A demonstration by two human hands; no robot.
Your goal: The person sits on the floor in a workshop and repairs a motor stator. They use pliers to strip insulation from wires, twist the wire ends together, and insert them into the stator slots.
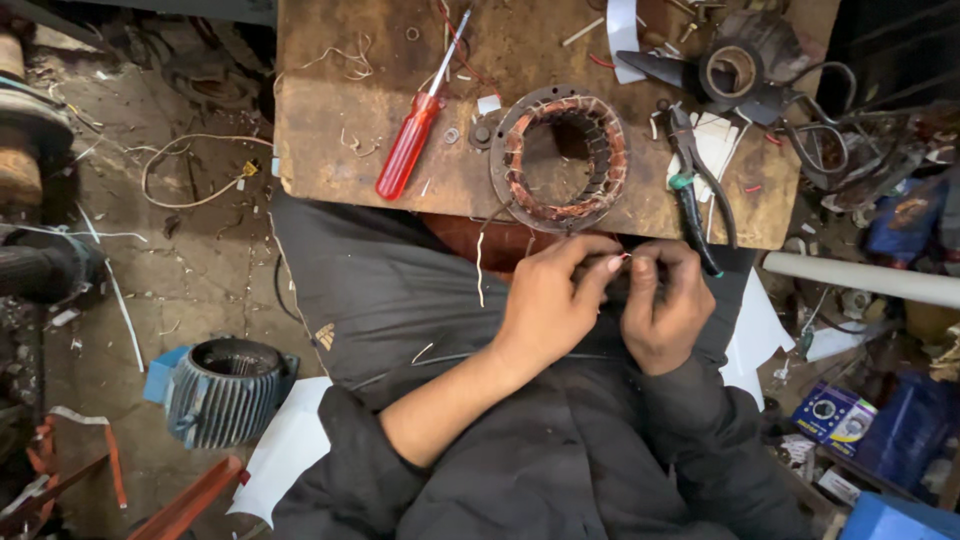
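Copper-wound stator ring (560,158) lies on the board (330,150); both hands (610,300) pinch a thin wire (622,258).

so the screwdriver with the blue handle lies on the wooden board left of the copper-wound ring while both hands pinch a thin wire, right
Not quite: the handle is red, not blue. The head view shows the screwdriver lying on the wooden board left of the copper-wound ring, while the left hand and right hand pinch a thin wire between their fingertips.

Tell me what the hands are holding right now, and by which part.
Both the left hand and right hand pinch the free end of a thin wire lead between their fingertips, below the stator.
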